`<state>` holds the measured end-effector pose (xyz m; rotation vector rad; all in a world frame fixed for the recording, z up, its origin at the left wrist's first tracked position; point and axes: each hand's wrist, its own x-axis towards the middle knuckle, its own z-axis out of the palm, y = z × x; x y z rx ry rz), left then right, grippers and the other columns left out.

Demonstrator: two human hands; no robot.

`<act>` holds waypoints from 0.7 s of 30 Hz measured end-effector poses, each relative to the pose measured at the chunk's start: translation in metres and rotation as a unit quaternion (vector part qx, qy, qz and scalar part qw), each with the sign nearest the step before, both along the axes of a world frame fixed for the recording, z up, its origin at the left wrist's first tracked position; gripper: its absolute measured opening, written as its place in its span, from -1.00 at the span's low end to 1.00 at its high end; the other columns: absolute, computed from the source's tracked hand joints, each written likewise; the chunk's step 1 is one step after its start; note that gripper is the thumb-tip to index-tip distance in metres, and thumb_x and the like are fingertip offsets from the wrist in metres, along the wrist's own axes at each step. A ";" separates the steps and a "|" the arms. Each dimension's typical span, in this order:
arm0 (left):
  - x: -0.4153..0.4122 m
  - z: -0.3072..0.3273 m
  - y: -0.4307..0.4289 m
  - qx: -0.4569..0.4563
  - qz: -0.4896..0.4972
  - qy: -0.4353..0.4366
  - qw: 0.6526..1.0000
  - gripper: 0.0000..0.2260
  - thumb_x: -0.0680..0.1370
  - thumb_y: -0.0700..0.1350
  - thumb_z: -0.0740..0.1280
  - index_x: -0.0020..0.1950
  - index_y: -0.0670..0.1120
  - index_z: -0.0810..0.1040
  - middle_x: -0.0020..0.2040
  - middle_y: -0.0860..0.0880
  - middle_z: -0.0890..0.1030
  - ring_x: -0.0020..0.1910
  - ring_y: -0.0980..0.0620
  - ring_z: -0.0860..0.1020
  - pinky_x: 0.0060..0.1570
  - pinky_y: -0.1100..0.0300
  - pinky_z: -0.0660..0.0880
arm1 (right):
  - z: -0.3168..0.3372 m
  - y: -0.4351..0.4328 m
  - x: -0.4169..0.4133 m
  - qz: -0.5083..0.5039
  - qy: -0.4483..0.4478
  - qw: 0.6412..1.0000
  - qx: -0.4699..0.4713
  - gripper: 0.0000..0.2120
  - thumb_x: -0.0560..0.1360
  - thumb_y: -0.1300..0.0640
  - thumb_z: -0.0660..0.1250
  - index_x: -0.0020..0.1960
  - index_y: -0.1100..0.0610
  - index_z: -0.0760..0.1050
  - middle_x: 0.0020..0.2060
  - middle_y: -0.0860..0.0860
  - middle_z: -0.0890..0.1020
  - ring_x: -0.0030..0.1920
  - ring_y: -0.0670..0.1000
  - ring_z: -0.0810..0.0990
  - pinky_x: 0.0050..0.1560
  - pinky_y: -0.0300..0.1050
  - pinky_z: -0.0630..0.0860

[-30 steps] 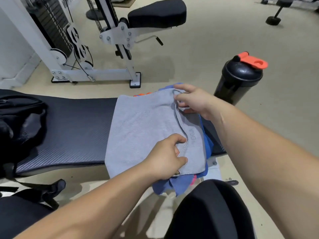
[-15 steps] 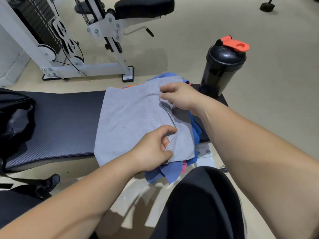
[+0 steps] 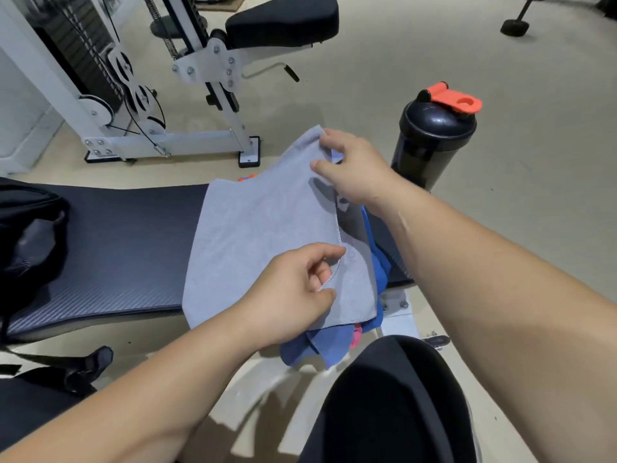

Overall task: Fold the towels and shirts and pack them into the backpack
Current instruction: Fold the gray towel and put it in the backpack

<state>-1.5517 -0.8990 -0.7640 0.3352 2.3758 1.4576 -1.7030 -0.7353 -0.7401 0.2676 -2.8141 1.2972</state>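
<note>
Backpack [image 3: 30, 235] fabric, black and slack, fills the left edge of my feed, slumped on the end of the tabletop [image 3: 117, 248], a long dark padded bench top with a fine ribbed weave. Beyond it, on the pale floor [image 3: 367, 78], stands a white steel gym machine [image 3: 160, 142] with bolted plates, cables and a black cushioned seat.

Over the right half of the tabletop lies the grey towel [image 3: 260, 228], soft, matte and rectangular, its edge finished in pale overlock stitching. Its near side hangs over the pad. I see the left hand [image 3: 287, 295] pinching that stitched right edge near the front corner, thumb and forefinger curled onto the cloth, the other fingers [image 3: 322, 274] tucked in.

Under the towel sits a crumpled blue cloth [image 3: 314, 349], spilling off the front of the pad. A sliver of pink [image 3: 357, 337] shows beside it and a bit of orange [image 3: 247, 177] at the far side.

The right hand [image 3: 354, 172] grips the towel's far right corner between thumb and bent fingers, holding it raised off the pile. The edge between both hands arcs up, and a second grey layer shows beneath.

Just right of that hand, a black cylindrical shaker bottle [image 3: 430, 145] with a domed lid and an orange-red flip cap [image 3: 454, 100] stands upright. I cannot tell whether it rests on the pad's end or the floor. A black-clad knee [image 3: 394, 412] rounds up at the bottom right.
</note>
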 end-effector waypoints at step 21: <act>-0.019 -0.012 -0.023 -0.004 0.130 0.059 0.990 -0.90 0.54 -0.19 0.43 -0.11 0.02 0.63 -0.29 0.08 0.60 -0.34 0.11 0.52 -0.15 0.20 0.50 | -0.029 -0.016 0.045 -0.071 0.023 0.927 0.368 -0.41 0.57 -0.21 0.21 0.53 -0.06 0.20 0.60 0.11 0.07 0.51 0.24 0.18 0.38 0.22 0.26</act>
